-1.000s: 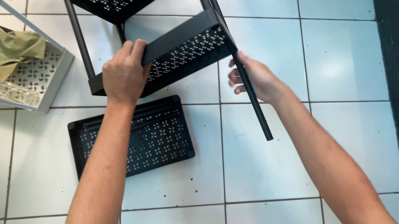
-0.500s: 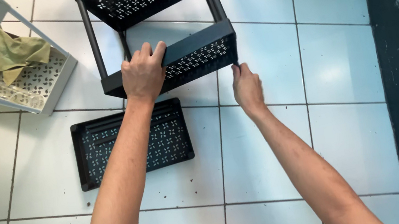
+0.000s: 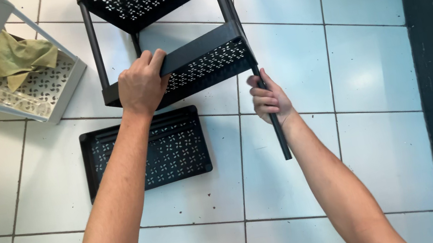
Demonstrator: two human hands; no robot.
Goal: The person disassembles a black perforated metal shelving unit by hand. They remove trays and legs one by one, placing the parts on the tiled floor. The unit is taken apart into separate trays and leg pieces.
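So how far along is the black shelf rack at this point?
Done: two perforated shelves sit on the black rack, joined by upright poles. In hand: the left hand grips the lower shelf by its rim, and the right hand is closed on a black pole at that shelf's corner. Left: a third black shelf tray lies loose on the tiled floor.
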